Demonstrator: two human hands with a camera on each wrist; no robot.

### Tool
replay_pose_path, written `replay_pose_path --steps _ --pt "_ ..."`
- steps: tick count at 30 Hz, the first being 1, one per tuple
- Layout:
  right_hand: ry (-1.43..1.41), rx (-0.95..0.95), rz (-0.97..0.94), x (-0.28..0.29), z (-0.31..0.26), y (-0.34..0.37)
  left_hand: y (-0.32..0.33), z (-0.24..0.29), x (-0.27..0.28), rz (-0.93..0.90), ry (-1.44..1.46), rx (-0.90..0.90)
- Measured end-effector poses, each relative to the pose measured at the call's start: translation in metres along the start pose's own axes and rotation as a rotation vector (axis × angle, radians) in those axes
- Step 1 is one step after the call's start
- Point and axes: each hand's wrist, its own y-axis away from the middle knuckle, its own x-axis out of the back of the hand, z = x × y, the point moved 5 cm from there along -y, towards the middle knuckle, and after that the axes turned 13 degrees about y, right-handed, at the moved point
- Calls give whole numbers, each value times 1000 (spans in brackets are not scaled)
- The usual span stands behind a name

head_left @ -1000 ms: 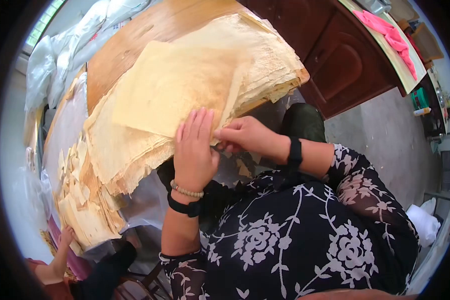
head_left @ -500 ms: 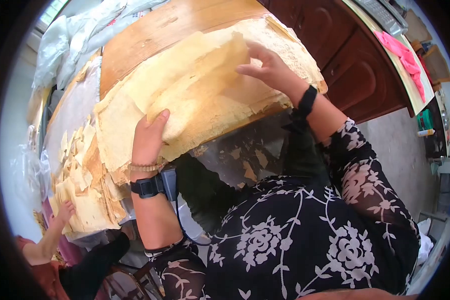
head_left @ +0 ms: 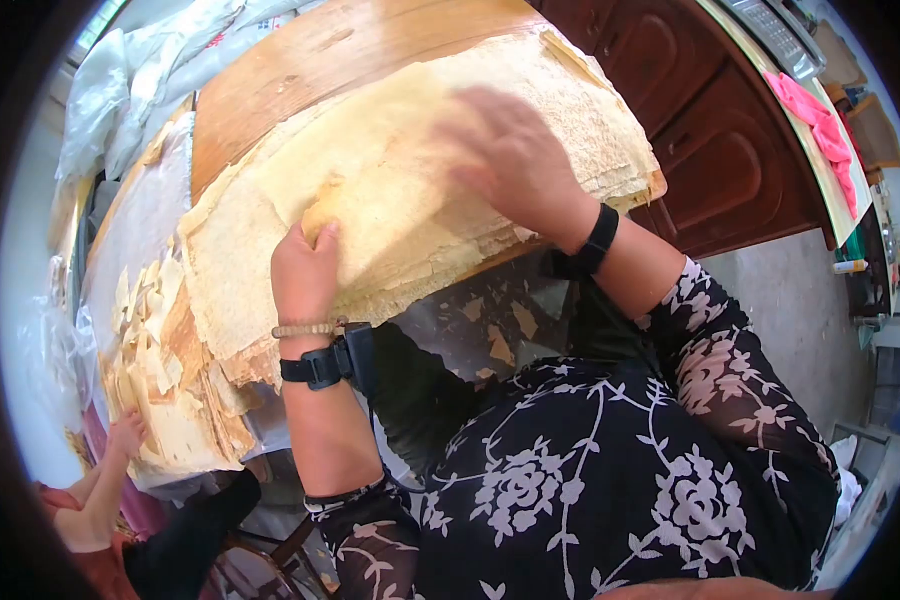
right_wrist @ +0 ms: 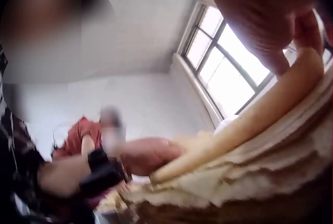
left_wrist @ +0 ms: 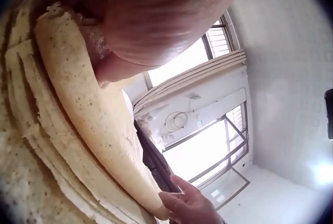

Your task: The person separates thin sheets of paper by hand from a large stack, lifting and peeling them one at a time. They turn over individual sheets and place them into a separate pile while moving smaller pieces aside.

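A person's left hand (head_left: 305,272) pinches a thin sheet (head_left: 385,180) lying atop a layered stack (head_left: 598,135). The right hand (head_left: 520,160), blurred, spreads its loosely extended fingers above the stack.

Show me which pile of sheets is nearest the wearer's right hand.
The broad pile directly below the right hand. The other pile, at the head view's left, is farther off, littered with torn scraps, with the second person's hand at its edge.
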Motion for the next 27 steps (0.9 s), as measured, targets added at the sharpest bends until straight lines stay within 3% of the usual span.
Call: replay_pose_path --steps 1,3,4,5,7,8,10,11,13,15,17,18,19,21,22,23,25,27 --pt "1 -4 -3 -3 0 3 -2 0 0 -2 -47 -9" --pt "-265 216 -310 -27 -14 12 -7 -8 -1 -3 -139 0" --pt "-190 214 -195 -31 -13 11 -8 -5 -1 3 -230 10" --pt "-189 217 -191 -36 -6 10 -7 -2 -4 7 -229 7" --pt "-284 136 -283 -39 3 4 5 20 -2 243 -607 88" --pt "-293 155 -259 -34 1 3 11 24 0 241 -608 87" --pt "-298 176 -314 -29 -2 -7 31 63 -1 443 -648 -599" --pt "-312 200 -379 -30 -4 -6 34 65 -5 439 -646 -601" --pt "-301 187 -354 -41 1 -5 35 60 -33 -136 -551 -621" --pt "-296 180 -321 -39 -1 -7 32 50 -26 -59 -621 -682" --pt "-191 45 -581 -33 11 -6 23 32 -11 -190 -670 -429" --pt "-189 40 -585 -21 20 -4 33 34 3 -123 -578 -618" --pt "-330 14 -589 -8 30 0 37 33 15 -129 -574 -613" --pt "-474 -13 -598 -7 43 10 37 13 32 -412 94 -45" --pt "-778 -270 -643 -20 56 17 35 12 36 -372 309 12" --pt "-1073 -530 -664 -33 66 24 31 9 34 -372 309 9" --pt "-955 -524 -611 -39 61 18 20 -9 36 -86 508 275" --pt "-598 -550 -579 -45 59 13 12 -15 26 -24 522 301"
